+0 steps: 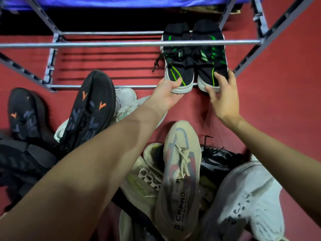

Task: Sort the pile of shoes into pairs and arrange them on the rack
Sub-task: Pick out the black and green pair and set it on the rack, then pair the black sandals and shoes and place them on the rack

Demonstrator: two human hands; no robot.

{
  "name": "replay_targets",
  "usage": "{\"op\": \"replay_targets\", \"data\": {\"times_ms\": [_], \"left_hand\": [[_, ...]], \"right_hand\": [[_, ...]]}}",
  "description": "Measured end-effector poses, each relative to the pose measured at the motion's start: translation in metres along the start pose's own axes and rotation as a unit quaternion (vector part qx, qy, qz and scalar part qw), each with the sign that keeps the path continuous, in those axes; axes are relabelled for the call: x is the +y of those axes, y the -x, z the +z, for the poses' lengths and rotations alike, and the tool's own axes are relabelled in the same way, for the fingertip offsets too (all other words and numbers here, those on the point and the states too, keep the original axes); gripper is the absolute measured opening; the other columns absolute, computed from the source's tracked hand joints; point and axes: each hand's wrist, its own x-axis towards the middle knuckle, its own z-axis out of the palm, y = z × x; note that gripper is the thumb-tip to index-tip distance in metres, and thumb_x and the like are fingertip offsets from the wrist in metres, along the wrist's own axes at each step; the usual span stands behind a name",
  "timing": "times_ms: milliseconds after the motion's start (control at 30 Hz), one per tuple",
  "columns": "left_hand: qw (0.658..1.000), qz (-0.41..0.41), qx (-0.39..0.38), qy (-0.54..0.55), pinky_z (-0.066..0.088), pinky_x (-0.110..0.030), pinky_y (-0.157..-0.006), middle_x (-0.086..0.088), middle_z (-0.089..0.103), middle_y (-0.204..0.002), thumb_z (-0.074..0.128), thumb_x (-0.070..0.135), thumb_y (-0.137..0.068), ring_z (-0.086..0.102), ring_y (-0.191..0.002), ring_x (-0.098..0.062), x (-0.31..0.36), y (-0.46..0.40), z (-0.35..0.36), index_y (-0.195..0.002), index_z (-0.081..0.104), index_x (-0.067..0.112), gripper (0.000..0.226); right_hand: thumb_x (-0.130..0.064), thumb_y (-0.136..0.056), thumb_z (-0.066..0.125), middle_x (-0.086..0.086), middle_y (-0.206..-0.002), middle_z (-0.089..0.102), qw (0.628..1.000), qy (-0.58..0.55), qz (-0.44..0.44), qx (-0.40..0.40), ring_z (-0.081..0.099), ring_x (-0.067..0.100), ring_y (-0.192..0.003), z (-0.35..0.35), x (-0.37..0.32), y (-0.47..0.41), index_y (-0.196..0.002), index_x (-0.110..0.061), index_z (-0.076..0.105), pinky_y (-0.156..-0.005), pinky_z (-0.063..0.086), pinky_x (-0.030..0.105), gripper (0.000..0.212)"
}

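Two black shoes with green stripes and white soles sit side by side at the right end of the metal rack's (107, 86) lowest shelf, toes toward me. My left hand (166, 94) grips the toe of the left black-and-green shoe (178, 66). My right hand (221, 98) rests on the toe of the right black-and-green shoe (211, 66), fingers spread over it. A pile of shoes lies on the red floor in front of the rack: a beige sneaker (178, 180), two black shoes with orange marks (88, 112) (22, 113), a white sneaker (250, 202).
A rack rail (121, 44) crosses above the shelf, and slanted side frames (271, 37) stand at both ends. The shelf left of the pair holds nothing. More pale and dark shoes (218, 159) lie in the pile near me. Blue cloth (121, 1) lies at the top.
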Motion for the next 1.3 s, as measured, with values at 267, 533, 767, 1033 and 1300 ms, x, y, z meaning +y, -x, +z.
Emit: {"op": "replay_targets", "data": {"times_ms": [267, 533, 767, 1033, 1300], "left_hand": [[0.955, 0.002, 0.112, -0.273, 0.043, -0.039, -0.099, -0.011, 0.051, -0.119, 0.049, 0.005, -0.093, 0.05, -0.111, -0.026, 0.005, 0.036, 0.01, -0.131, 0.049, 0.002, 0.039], [0.855, 0.111, 0.05, -0.505, 0.044, -0.014, -0.055, -0.003, 0.063, -0.079, 0.054, 0.001, -0.086, 0.056, -0.064, -0.008, 0.003, 0.122, -0.02, -0.073, 0.057, 0.023, 0.026], [0.836, 0.095, 0.097, -0.531, 0.05, -0.03, -0.077, -0.003, 0.067, -0.077, 0.051, 0.0, -0.084, 0.062, -0.072, -0.018, -0.009, 0.189, -0.088, -0.074, 0.061, 0.023, 0.027], [0.801, 0.103, 0.159, -0.569, 0.049, -0.028, -0.083, -0.005, 0.072, -0.095, 0.049, 0.004, -0.084, 0.067, -0.096, -0.022, -0.019, 0.227, -0.124, -0.087, 0.065, 0.017, 0.021], [0.745, 0.133, 0.253, -0.603, 0.047, -0.029, -0.092, -0.006, 0.07, -0.111, 0.047, 0.006, -0.084, 0.062, -0.109, -0.024, 0.0, 0.279, -0.151, -0.106, 0.066, 0.009, 0.03]], "right_hand": [[-0.007, -0.091, 0.044, 0.025, -0.159, 0.007, 0.998, 0.007, 0.061, -0.017, 0.014, 0.035, -0.149, -0.002, -0.028, 0.027, -0.147, -0.003, 0.029, -0.12, 0.014, 0.031, 0.058], [-0.005, -0.086, 0.047, 0.022, -0.146, 0.036, 0.992, -0.027, 0.089, -0.082, 0.034, 0.034, -0.138, -0.02, -0.058, 0.082, -0.141, 0.003, 0.036, -0.115, 0.022, 0.029, 0.057], [-0.01, -0.086, 0.053, 0.021, -0.131, 0.047, 0.984, -0.066, 0.132, -0.095, 0.047, 0.033, -0.124, -0.038, -0.083, 0.136, -0.135, 0.0, 0.043, -0.108, 0.036, 0.036, 0.051], [-0.019, -0.088, 0.057, 0.022, -0.133, 0.045, 0.977, -0.07, 0.158, -0.124, 0.042, 0.033, -0.127, -0.043, -0.113, 0.188, -0.134, 0.001, 0.043, -0.105, 0.031, 0.032, 0.052], [-0.021, -0.085, 0.055, 0.02, -0.131, 0.048, 0.983, -0.001, -0.009, -0.185, 0.042, 0.034, -0.126, -0.044, -0.177, 0.236, -0.131, -0.004, 0.046, -0.11, 0.033, 0.042, 0.05]]}}
